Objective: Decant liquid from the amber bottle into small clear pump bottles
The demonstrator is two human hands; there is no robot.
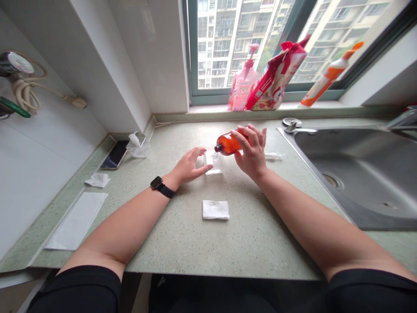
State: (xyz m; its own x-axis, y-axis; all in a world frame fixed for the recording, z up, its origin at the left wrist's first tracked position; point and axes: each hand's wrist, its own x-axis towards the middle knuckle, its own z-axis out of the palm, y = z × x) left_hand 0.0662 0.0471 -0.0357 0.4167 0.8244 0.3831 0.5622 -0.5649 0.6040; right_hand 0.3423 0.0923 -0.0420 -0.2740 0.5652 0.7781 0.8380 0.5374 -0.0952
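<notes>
My right hand [252, 150] grips an amber bottle [228, 144], tipped on its side with its dark neck pointing left and down over a small clear glass container [215, 164] on the countertop. My left hand [189, 166] rests beside that container, fingertips touching its left side; a black watch sits on that wrist. A folded white tissue [215, 209] lies on the counter nearer to me, between my forearms.
A steel sink [365, 174] fills the right. On the windowsill stand a pink pump bottle [243, 84], a red bag [276, 78] and an orange-capped bottle [327, 77]. A phone [114, 155], a clear pump cap [138, 145] and white tissues [78, 219] lie at left.
</notes>
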